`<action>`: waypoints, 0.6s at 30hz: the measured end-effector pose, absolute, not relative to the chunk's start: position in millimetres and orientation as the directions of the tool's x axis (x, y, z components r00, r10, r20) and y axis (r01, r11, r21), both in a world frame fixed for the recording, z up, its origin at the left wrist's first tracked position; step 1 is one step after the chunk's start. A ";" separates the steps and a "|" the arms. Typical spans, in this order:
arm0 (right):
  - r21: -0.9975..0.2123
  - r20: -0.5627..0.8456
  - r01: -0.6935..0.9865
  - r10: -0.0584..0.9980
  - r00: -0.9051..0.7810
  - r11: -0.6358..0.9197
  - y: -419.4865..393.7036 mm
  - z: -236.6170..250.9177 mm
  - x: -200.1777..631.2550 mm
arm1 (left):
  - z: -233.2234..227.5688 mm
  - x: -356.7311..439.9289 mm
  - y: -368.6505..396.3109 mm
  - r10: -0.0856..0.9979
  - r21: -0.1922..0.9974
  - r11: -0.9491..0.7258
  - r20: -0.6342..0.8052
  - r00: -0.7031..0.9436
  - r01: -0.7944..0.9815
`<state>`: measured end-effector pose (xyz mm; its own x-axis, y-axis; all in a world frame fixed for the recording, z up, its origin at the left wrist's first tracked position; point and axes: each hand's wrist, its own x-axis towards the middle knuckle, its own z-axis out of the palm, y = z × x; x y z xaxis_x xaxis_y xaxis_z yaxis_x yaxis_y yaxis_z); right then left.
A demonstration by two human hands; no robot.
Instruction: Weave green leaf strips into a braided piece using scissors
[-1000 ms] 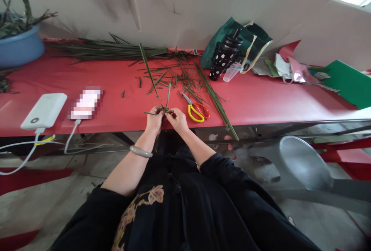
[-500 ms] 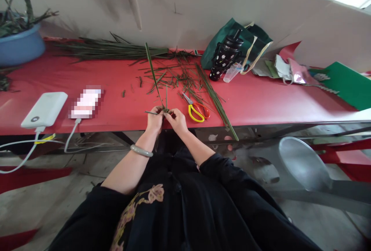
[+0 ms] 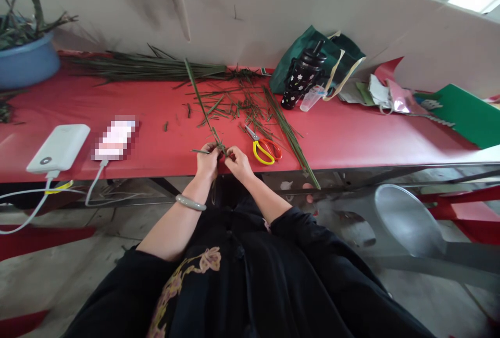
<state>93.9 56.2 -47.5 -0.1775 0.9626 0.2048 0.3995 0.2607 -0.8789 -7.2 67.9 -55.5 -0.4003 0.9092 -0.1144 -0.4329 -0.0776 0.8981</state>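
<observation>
Between my two hands, at the front edge of the red table point(image 3: 156, 119), is a small piece of woven green leaf strips point(image 3: 221, 148). My left hand point(image 3: 208, 160) is closed on its left side, and one short strip end sticks out leftward past the fingers. Pinched at the other side is my right hand point(image 3: 238, 163), thumb and fingertips together on the piece. A long leaf blade point(image 3: 196, 88) rises from the piece and leans up to the left. Scissors point(image 3: 264, 149) with yellow and red handles lie just right of my right hand. Fingers partly hide the weave.
Leaf scraps point(image 3: 246, 106) are scattered beyond my hands, with a bundle of long leaves point(image 3: 148, 67) behind. More strips point(image 3: 291, 135) overhang the front edge. A power bank point(image 3: 58, 148) and phone point(image 3: 116, 139) lie left; a black tumbler point(image 3: 303, 75) and green bag point(image 3: 287, 59) stand right.
The long blade has tilted further to the left, and the short upright strip has shifted left beside it. My fingers have moved slightly on the woven piece, which both hands still hold.
</observation>
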 end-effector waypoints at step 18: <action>-0.874 0.326 0.288 0.912 -0.248 0.391 51.9 -51.1 100.7 | -57.1 -9.4 68.4 0.900 0.843 -0.121 -0.130 -0.417 -0.523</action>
